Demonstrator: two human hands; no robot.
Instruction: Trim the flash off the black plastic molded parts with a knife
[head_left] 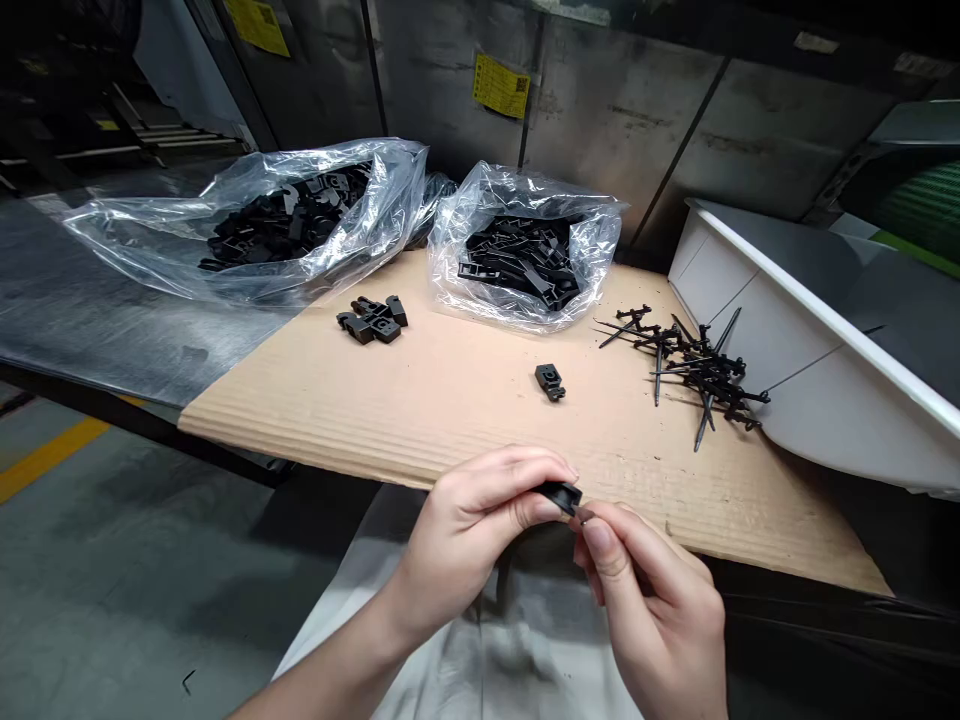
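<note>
My left hand [487, 510] is closed on a small black plastic part [562, 494], held just over the near edge of the cardboard. Meeting its right end is my right hand [652, 590], with thumb and forefinger pinched. A thin dark sliver shows at those fingertips, too small to name. Beyond the hands, a single black block-shaped part [550, 381] lies on the cardboard. Several similar black parts [373, 319] sit in a small group farther left. To the right is a loose pile of thin black sprue-like pieces [701, 370] with pointed rods.
Two clear plastic bags of black parts stand at the back, the left bag [255, 225] and the middle bag [525, 250]. A white bin [810, 370] borders the cardboard sheet [465, 400] on the right. Metal panels [630, 110] rise behind.
</note>
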